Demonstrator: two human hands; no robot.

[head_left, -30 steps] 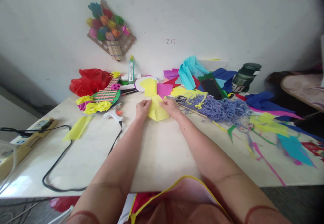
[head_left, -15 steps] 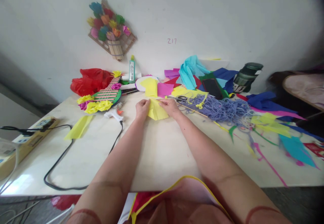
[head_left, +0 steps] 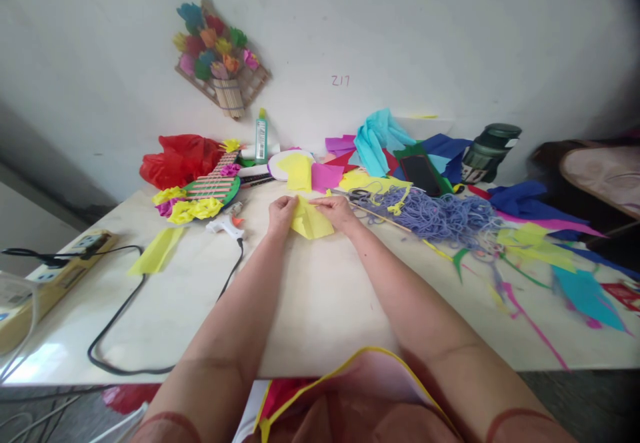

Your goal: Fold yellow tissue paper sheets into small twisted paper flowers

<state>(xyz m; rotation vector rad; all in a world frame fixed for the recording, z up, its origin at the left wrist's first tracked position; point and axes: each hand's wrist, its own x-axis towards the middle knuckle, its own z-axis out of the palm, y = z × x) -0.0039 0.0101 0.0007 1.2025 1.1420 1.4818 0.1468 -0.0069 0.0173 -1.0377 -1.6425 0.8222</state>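
Observation:
A folded sheet of yellow tissue paper (head_left: 311,223) lies on the pale table (head_left: 320,296), far out in front of me. My left hand (head_left: 281,214) pinches its left top edge, fingers closed on the paper. My right hand (head_left: 337,211) grips the right top edge, fingers curled on it. Both arms stretch straight forward over the table.
A glue gun (head_left: 224,227) with a black cord (head_left: 150,309) lies left of my hands, by a power strip (head_left: 45,276). Purple yarn (head_left: 440,213), scissors (head_left: 357,195) and coloured paper scraps (head_left: 550,249) spread to the right. A glue bottle (head_left: 260,137) and a dark jar (head_left: 483,153) stand by the wall.
The yellow paper has been folded a little tighter and drawn slightly upward between my fingers. Both hands stay in nearly the same place.

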